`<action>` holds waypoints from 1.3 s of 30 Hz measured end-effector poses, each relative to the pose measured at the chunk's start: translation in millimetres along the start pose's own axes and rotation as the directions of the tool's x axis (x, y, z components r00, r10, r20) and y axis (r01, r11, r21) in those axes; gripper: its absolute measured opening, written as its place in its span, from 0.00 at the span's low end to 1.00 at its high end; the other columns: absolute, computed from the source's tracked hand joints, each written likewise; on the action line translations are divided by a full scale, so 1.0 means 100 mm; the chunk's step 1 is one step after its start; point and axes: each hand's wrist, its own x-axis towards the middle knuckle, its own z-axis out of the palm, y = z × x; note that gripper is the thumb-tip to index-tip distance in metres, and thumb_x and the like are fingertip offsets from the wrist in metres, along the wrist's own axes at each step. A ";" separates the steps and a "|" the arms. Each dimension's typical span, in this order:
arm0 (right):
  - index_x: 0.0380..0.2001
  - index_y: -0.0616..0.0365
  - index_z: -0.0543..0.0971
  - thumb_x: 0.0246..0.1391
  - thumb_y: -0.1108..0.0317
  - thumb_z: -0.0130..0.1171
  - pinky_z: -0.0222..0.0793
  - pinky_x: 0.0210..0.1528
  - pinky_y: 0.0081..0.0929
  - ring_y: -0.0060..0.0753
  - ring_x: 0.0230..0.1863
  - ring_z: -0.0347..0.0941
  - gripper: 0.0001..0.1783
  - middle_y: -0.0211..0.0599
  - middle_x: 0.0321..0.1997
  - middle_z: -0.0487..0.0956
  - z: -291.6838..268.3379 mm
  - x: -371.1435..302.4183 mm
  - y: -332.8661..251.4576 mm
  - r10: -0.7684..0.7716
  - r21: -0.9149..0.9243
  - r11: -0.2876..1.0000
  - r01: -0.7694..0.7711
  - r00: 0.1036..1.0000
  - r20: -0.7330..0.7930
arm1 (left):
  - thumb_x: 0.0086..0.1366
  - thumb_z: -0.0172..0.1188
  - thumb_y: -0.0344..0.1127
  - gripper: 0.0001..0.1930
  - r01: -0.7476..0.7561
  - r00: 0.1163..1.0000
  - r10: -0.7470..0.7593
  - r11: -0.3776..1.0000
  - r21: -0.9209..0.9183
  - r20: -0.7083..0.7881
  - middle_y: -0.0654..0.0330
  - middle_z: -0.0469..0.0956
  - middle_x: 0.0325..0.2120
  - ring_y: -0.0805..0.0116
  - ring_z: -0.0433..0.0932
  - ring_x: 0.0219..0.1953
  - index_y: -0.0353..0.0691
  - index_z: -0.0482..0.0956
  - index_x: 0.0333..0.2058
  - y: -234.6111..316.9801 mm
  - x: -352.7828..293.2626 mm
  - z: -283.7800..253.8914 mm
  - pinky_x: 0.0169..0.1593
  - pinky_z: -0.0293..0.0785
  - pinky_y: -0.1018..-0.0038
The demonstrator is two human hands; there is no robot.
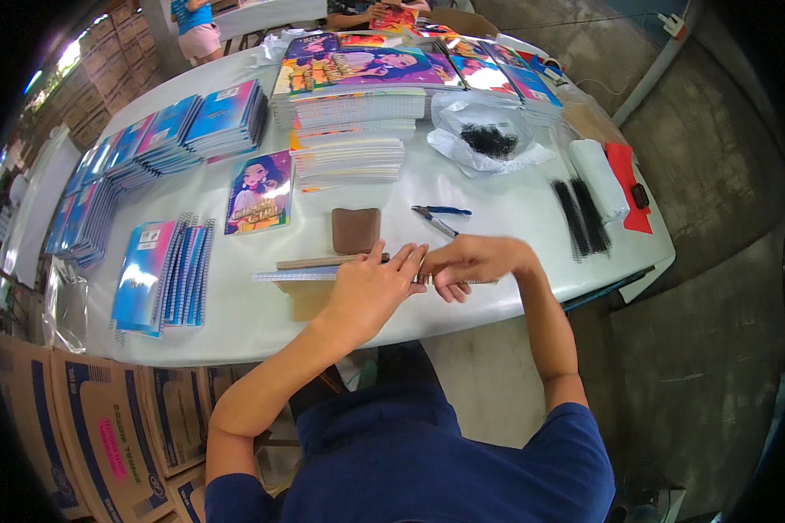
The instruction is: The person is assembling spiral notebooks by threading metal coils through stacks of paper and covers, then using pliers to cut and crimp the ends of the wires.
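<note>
A notebook (308, 274) stands almost edge-on at the table's near side, with a brown strip along its top. My left hand (368, 290) lies over it and grips it, fingers pointing to the right. Against its right end my right hand (473, 260) is closed, fingers curled; a thin row of dark coil loops shows just under them. What the fingertips pinch is hidden. Beyond my hands sit a brown block (356, 231) and blue-handled pliers (438, 221), whose jaws point away from me.
Blue-pink spiral notebooks (159, 275) stand at left, more (227, 118) behind. Tall stacks of unbound notebooks (349, 161) fill the far middle, beside one illustrated cover (259, 192). A plastic-lined bowl (488, 139) holds black coils; more black coils (582, 218) lie right. Cartons (105, 427) stand lower left.
</note>
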 end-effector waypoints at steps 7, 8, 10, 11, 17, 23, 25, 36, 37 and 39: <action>0.51 0.51 0.74 0.49 0.61 0.60 0.66 0.55 0.45 0.50 0.57 0.68 0.24 0.46 0.55 0.74 -0.36 1.37 1.01 -0.532 -0.777 0.602 0.185 0.818 -0.217 | 0.64 0.50 0.55 0.31 -0.032 0.985 0.060 0.985 0.168 -0.164 0.59 0.72 0.55 0.54 0.77 0.49 0.46 0.63 0.62 -0.01 0.07 0.03 0.37 0.80 0.66; 0.52 0.48 0.75 0.47 0.60 0.61 0.65 0.56 0.46 0.52 0.58 0.66 0.25 0.46 0.57 0.72 -0.27 1.51 1.03 -0.540 -0.826 0.557 0.080 0.791 -0.288 | 0.64 0.50 0.55 0.32 -0.036 0.994 0.052 0.987 0.154 -0.101 0.58 0.71 0.56 0.55 0.78 0.48 0.46 0.62 0.62 -0.03 0.05 0.03 0.36 0.80 0.67; 0.52 0.45 0.75 0.47 0.60 0.61 0.65 0.57 0.45 0.53 0.60 0.66 0.25 0.45 0.58 0.72 -0.31 1.55 1.01 -0.439 -0.796 0.604 0.025 0.844 -0.307 | 0.63 0.51 0.56 0.35 0.014 1.000 -0.014 0.996 0.089 0.004 0.57 0.70 0.57 0.55 0.79 0.46 0.47 0.59 0.64 -0.06 0.06 -0.01 0.36 0.80 0.66; 0.51 0.44 0.75 0.47 0.59 0.61 0.65 0.57 0.44 0.53 0.60 0.65 0.25 0.45 0.59 0.71 -0.31 1.49 0.94 -0.376 -0.781 0.625 -0.009 0.873 -0.311 | 0.62 0.52 0.57 0.37 0.045 0.997 -0.047 0.998 0.047 0.055 0.57 0.70 0.58 0.55 0.79 0.44 0.47 0.57 0.65 -0.06 0.06 -0.03 0.36 0.80 0.65; 0.51 0.61 0.78 0.56 0.53 0.58 0.66 0.54 0.28 0.33 0.49 0.73 0.26 0.43 0.48 0.80 -0.47 0.25 0.52 -0.299 0.046 0.941 0.335 0.889 -0.347 | 0.51 0.65 0.56 0.48 0.226 0.930 -0.220 0.974 -0.012 -0.294 0.53 0.69 0.58 0.54 0.80 0.41 0.51 0.52 0.67 -0.22 -0.03 -0.07 0.39 0.79 0.67; 0.49 0.64 0.79 0.55 0.51 0.59 0.64 0.55 0.28 0.32 0.48 0.72 0.28 0.41 0.44 0.82 -0.42 0.08 0.42 -0.205 -0.014 0.976 0.219 0.889 -0.409 | 0.48 0.67 0.55 0.50 0.216 0.919 -0.229 0.974 -0.076 -0.320 0.53 0.69 0.58 0.54 0.80 0.37 0.55 0.52 0.67 -0.25 0.00 -0.02 0.38 0.79 0.67; 0.48 0.67 0.79 0.54 0.49 0.59 0.65 0.54 0.31 0.36 0.48 0.73 0.30 0.44 0.48 0.79 -0.35 0.10 0.34 -0.255 -0.068 0.966 0.248 0.890 -0.378 | 0.48 0.67 0.55 0.49 0.235 0.929 -0.254 0.967 -0.100 -0.268 0.53 0.68 0.59 0.54 0.81 0.36 0.57 0.52 0.67 -0.23 0.00 -0.04 0.37 0.79 0.66; 0.51 0.68 0.77 0.51 0.37 0.57 0.63 0.59 0.33 0.40 0.56 0.71 0.41 0.50 0.54 0.76 -0.30 0.43 0.18 -0.098 -0.210 0.976 0.051 0.970 -0.222 | 0.46 0.68 0.56 0.50 0.239 0.930 -0.257 0.966 -0.097 -0.263 0.55 0.66 0.61 0.53 0.80 0.35 0.60 0.51 0.67 -0.29 -0.04 -0.08 0.35 0.78 0.65; 0.51 0.67 0.77 0.52 0.39 0.57 0.63 0.58 0.33 0.40 0.55 0.71 0.39 0.50 0.53 0.76 -0.32 0.42 0.28 -0.275 -0.027 0.961 0.276 0.935 -0.225 | 0.46 0.68 0.56 0.50 0.247 0.932 -0.266 0.963 -0.107 -0.247 0.55 0.66 0.61 0.53 0.80 0.36 0.60 0.52 0.67 -0.28 -0.06 -0.10 0.36 0.78 0.65; 0.50 0.67 0.78 0.53 0.42 0.58 0.63 0.57 0.34 0.41 0.53 0.72 0.36 0.52 0.52 0.77 -0.37 0.37 0.51 -0.562 0.314 0.705 0.636 0.771 -0.300 | 0.46 0.68 0.56 0.50 0.248 0.923 -0.273 0.961 -0.120 -0.273 0.55 0.64 0.62 0.53 0.80 0.37 0.60 0.52 0.67 -0.32 -0.03 -0.11 0.36 0.78 0.65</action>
